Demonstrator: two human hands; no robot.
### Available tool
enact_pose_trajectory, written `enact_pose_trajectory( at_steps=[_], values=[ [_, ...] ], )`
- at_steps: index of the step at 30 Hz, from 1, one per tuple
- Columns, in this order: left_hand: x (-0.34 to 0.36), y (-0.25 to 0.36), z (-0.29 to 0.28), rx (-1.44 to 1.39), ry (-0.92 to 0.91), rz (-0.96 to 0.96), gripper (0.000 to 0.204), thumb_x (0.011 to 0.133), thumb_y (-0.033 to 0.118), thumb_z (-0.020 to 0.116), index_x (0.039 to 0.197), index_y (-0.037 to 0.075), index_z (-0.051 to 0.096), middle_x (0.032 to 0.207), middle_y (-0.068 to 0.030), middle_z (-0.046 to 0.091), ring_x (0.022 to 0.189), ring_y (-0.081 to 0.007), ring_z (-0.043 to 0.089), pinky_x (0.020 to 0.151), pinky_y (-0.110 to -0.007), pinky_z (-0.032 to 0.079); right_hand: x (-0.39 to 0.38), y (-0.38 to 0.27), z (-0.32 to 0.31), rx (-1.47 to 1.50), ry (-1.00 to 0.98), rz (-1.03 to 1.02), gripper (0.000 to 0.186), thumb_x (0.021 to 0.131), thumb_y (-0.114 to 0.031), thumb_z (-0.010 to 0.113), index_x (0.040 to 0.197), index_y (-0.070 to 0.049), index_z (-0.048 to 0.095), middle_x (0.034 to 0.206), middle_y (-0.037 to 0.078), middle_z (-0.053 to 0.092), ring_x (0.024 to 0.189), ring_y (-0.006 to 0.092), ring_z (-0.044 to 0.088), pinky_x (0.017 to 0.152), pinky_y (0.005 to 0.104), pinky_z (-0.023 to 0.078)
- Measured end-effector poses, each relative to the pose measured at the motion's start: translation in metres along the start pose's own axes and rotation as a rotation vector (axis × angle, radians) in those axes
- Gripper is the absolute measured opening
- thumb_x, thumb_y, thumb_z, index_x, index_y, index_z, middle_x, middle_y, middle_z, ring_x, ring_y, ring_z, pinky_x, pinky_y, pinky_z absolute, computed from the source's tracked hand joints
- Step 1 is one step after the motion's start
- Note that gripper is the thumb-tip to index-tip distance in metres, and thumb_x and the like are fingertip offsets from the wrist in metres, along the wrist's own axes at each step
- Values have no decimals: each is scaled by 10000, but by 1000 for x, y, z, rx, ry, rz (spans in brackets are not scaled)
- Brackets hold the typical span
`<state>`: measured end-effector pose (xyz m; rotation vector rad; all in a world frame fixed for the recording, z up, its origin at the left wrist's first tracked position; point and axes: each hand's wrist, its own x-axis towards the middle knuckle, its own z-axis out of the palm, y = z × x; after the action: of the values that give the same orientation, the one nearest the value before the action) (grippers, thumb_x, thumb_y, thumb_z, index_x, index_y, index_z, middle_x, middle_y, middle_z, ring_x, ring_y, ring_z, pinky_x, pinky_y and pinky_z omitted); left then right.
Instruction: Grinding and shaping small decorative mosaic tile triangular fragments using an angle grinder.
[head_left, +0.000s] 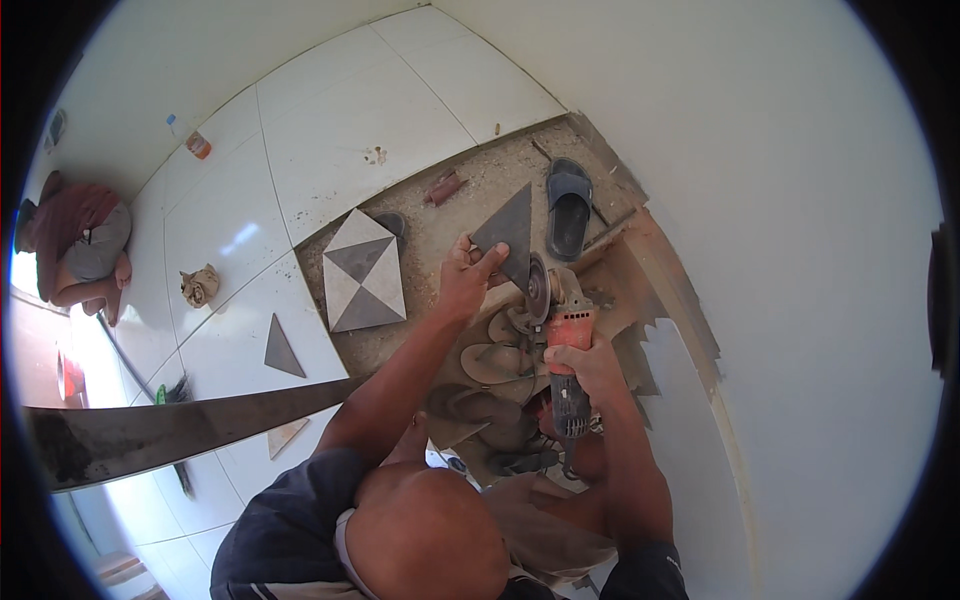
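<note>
My left hand (470, 275) pinches a dark grey triangular tile (505, 232), held up at the lower tip of its long side. My right hand (590, 365) grips a red and black angle grinder (571, 330). The grinder's disc (540, 290) is at the tile's lower right corner; I cannot tell if they touch. Left of my left hand, a square of grey and white triangular pieces (360, 300) lies on the rough floor. Below the grinder are dusty curved pieces (495, 365), too shadowed to identify. My bare knee shows at the bottom.
A person (85, 240) sits by the left wall on white tiles (360, 80), near a bottle (195, 140) and crumpled bag (198, 287). A long dark bar (150, 435) crosses the lower left. A sandal (568, 215) lies beside the right wall (800, 250). A loose triangle (282, 350) lies left.
</note>
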<state>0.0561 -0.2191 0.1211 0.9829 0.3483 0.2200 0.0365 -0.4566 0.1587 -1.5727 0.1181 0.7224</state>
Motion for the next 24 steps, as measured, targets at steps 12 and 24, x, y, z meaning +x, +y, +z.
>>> enact_pose_trajectory(
  at_steps=[12,24],
  values=[
    [-7,-19,-7,81,-56,-34,292,957,140,723,1166,56,538,968,-14,684,855,-109,701,721,-271,614,10,-2,-6,-7,24,32,294,780,-150,795,1012,-18,671,833,73,698,672,177,695,607,317,560],
    [-20,-31,-8,133,-71,-102,299,965,146,713,1190,69,532,1003,-12,685,879,-97,681,713,-255,568,12,-4,-11,28,42,47,349,728,-189,852,994,-30,690,841,52,696,707,142,668,638,309,538]
  ],
)
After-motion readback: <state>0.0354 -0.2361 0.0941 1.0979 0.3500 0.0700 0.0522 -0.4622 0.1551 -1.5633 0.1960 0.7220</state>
